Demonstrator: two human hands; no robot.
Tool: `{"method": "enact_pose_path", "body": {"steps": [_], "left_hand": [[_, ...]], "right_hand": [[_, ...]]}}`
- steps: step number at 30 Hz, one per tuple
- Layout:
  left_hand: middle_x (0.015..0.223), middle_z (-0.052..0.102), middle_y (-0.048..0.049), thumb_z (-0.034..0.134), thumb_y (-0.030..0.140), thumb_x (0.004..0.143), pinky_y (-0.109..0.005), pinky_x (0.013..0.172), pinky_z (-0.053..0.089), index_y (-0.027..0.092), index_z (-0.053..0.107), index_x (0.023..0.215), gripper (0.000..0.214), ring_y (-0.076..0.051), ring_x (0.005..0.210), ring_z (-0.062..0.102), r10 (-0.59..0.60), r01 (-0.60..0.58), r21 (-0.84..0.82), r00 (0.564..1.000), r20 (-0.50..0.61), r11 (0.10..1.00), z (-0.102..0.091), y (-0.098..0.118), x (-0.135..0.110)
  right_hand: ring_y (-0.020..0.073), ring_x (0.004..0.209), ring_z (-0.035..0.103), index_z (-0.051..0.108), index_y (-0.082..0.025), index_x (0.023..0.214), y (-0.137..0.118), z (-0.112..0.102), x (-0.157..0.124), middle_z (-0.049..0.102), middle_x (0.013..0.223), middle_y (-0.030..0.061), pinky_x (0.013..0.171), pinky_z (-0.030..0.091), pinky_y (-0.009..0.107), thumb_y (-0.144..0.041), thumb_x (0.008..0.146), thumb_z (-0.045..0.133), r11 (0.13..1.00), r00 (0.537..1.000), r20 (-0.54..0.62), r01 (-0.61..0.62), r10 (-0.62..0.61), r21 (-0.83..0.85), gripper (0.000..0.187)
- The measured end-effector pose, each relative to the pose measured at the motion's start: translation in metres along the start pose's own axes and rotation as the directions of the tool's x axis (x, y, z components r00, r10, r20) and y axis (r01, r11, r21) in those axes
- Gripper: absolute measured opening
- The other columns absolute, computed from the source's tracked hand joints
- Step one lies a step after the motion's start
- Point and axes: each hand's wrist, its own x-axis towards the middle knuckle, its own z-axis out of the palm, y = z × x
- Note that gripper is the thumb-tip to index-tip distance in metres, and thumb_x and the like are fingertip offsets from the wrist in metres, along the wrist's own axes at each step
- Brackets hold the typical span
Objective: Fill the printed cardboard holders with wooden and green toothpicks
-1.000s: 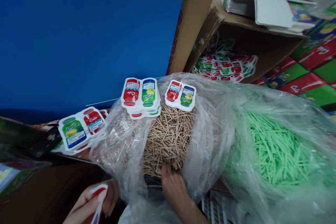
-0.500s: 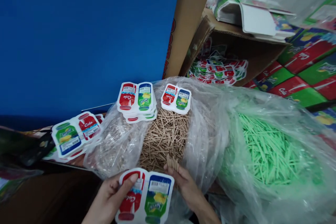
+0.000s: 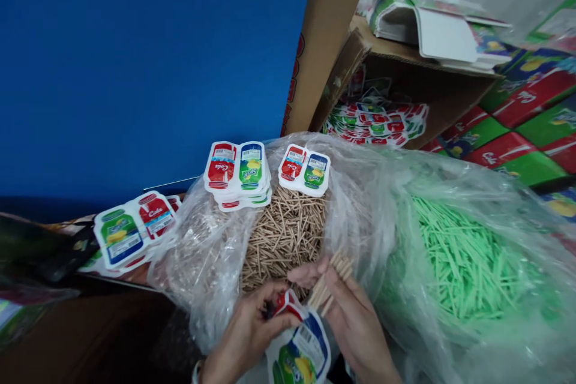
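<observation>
My left hand (image 3: 252,327) is closed on a twin-jar printed packet (image 3: 299,348), one half red Cola and the other green and blue. The packet's red half is bent up under my fingers. In my right hand (image 3: 353,318) is a small bunch of thin brown sticks (image 3: 330,282), pinched between thumb and fingers, their lower ends close to the packet's top edge. Whether the ends touch the packet I cannot tell. Just beyond both hands lies a heap of brown sticks (image 3: 288,234) in a clear plastic bag (image 3: 351,210).
Stacked packets (image 3: 236,171) and another packet pile (image 3: 306,171) rest on the bag; more packets (image 3: 135,231) lie left. Green sticks (image 3: 463,258) fill a bag at right. Behind are a carton of packets (image 3: 378,123), printed boxes (image 3: 513,150) and a blue panel (image 3: 148,72).
My right hand has lifted the brown sticks off the heap and turned them toward the packet. My left hand has moved right, and the packet, flat before, is now bent.
</observation>
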Motion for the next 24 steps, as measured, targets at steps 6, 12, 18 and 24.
{"method": "enact_pose_path", "body": {"steps": [6, 12, 18, 24], "left_hand": [[0.069, 0.065, 0.0001, 0.069, 0.034, 0.072, -0.022, 0.059, 0.042, 0.019, 0.067, 0.087, 0.022, -0.016, 0.062, 0.055, 0.069, -0.073, 0.255, 0.997, 0.028, 0.964, -0.003, 0.008, 0.007], [0.076, 0.067, -0.0001, 0.068, 0.029, 0.074, -0.021, 0.063, 0.04, 0.019, 0.066, 0.085, 0.015, -0.016, 0.067, 0.057, 0.131, -0.161, 0.353, 0.985, 0.108, 0.922, -0.003, 0.012, 0.008], [0.065, 0.059, 0.003, 0.066, 0.03, 0.074, -0.02, 0.054, 0.037, 0.019, 0.064, 0.079, 0.012, -0.012, 0.057, 0.049, 0.09, -0.114, 0.27, 0.991, 0.099, 0.956, -0.001, 0.0, 0.01], [0.056, 0.048, 0.0071, 0.065, 0.031, 0.072, -0.018, 0.04, 0.034, 0.018, 0.059, 0.076, 0.015, -0.009, 0.044, 0.04, -0.101, 0.099, 0.098, 0.995, 0.017, 0.99, 0.004, -0.003, 0.01]], "right_hand": [[0.0248, 0.097, 0.064, 0.062, -0.017, 0.087, 0.001, 0.003, 0.005, 0.072, 0.098, 0.0109, 0.086, 0.046, 0.039, -0.053, 0.074, 0.062, 0.98, 0.993, 0.008, -0.115, 0.117, -0.16, 0.039], [0.0261, 0.094, 0.066, 0.057, -0.016, 0.086, 0.008, 0.002, 0.018, 0.072, 0.096, 0.0127, 0.086, 0.046, 0.041, -0.05, 0.071, 0.066, 0.972, 0.979, 0.022, -0.201, 0.205, -0.125, 0.038], [0.0283, 0.085, 0.068, 0.055, -0.016, 0.085, 0.02, -0.003, 0.023, 0.074, 0.085, 0.0133, 0.079, 0.049, 0.043, -0.046, 0.063, 0.074, 0.958, 0.958, -0.018, -0.284, 0.285, 0.04, 0.041], [0.0231, 0.099, 0.063, 0.057, -0.018, 0.095, 0.022, 0.0, 0.016, 0.07, 0.102, 0.0109, 0.092, 0.042, 0.039, -0.052, 0.08, 0.055, 0.964, 0.998, 0.042, -0.037, 0.05, -0.264, 0.037]]}}
